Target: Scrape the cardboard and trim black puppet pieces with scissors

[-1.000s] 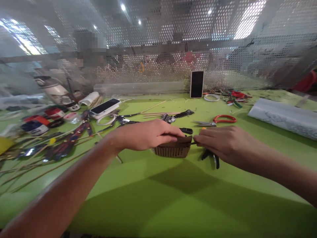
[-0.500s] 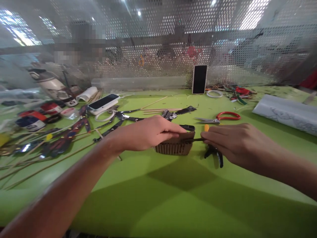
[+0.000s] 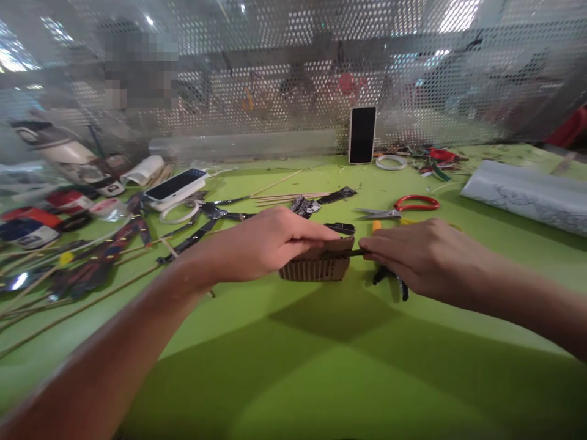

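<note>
My left hand [image 3: 266, 241] is closed on a small piece of corrugated cardboard [image 3: 316, 269], with its thumb and fingers at the upper edge. The ribbed face of the cardboard points toward me as it stands on the green table. A thin dark strip [image 3: 348, 252] runs across the cardboard to my right hand [image 3: 419, 250], which pinches its right end. Whether the strip is tape or a stick, I cannot tell. Black-handled pliers [image 3: 401, 287] lie partly hidden under my right hand. Behind the cardboard is a flat black piece [image 3: 342, 228].
Red-handled scissors [image 3: 415, 203], a white tape ring [image 3: 391, 162] and an upright phone [image 3: 362, 135] are beyond my hands. Several bamboo sticks [image 3: 288, 198] and another phone [image 3: 177, 186] lie at left. Rolled patterned paper [image 3: 527, 195] is at right, before a perforated metal screen [image 3: 284, 91].
The whole view has shifted slightly, so things appear farther left and higher. Both hands keep their hold; my right hand sits slightly closer to the cardboard along the strip.
</note>
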Demonstrator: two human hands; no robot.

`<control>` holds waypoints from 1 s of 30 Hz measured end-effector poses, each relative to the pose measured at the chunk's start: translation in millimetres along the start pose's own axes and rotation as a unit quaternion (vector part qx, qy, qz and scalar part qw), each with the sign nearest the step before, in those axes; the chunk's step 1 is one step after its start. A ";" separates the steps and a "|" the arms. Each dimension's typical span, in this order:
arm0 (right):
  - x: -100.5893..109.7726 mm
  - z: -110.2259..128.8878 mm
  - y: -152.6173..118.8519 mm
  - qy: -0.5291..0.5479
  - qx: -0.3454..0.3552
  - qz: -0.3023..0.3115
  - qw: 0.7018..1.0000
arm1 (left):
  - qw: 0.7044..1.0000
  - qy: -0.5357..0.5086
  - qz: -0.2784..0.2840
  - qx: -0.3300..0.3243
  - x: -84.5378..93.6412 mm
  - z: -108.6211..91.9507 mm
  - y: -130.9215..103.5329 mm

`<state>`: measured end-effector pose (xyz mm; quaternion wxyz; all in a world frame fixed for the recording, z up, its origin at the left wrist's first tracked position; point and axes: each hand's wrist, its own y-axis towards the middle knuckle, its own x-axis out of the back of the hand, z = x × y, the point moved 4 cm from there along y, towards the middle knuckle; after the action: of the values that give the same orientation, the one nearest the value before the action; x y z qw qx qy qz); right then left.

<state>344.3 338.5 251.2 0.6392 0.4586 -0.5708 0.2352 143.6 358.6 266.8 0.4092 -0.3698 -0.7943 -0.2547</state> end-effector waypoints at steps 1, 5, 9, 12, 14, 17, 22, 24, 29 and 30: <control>-1.5 -0.2 0.2 0.004 -0.004 0.004 1.000 | 1.000 0.005 -0.003 0.002 -0.3 0.4 0.0; -6.8 1.2 1.1 0.015 -0.028 0.018 0.999 | 1.000 0.022 -0.008 0.016 -0.6 1.6 -0.3; -10.6 4.7 1.8 0.017 -0.034 0.026 0.999 | 1.000 0.025 -0.009 0.013 -0.5 1.7 -1.2; -11.9 5.1 1.7 0.017 -0.044 0.024 0.999 | 0.999 0.032 -0.011 0.016 -0.1 2.5 -1.6; -11.5 4.5 0.8 0.018 -0.047 0.017 0.999 | 0.999 0.037 -0.009 0.017 0.0 2.3 -1.8; -9.4 2.9 -1.8 0.024 -0.040 0.011 0.999 | 0.999 0.048 -0.012 0.020 0.8 1.3 -2.3; -8.4 -0.4 -5.9 0.032 -0.031 0.003 0.999 | 0.998 0.047 -0.019 0.020 1.0 -1.9 -1.8; -10.9 -0.6 -6.6 0.031 -0.032 0.000 0.999 | 0.999 0.043 -0.025 0.017 1.1 -2.8 -1.3; -19.4 0.2 -7.9 0.035 -0.033 0.005 0.999 | 0.998 0.044 -0.031 0.015 1.2 -0.7 -1.7; -20.1 0.0 -8.1 0.037 -0.032 0.004 0.999 | 0.998 0.046 -0.031 0.013 1.2 0.2 -2.0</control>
<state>346.2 339.2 229.6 0.6731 0.4263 -0.5562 0.2364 141.5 358.1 267.4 0.4423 -0.3276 -0.7889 -0.2732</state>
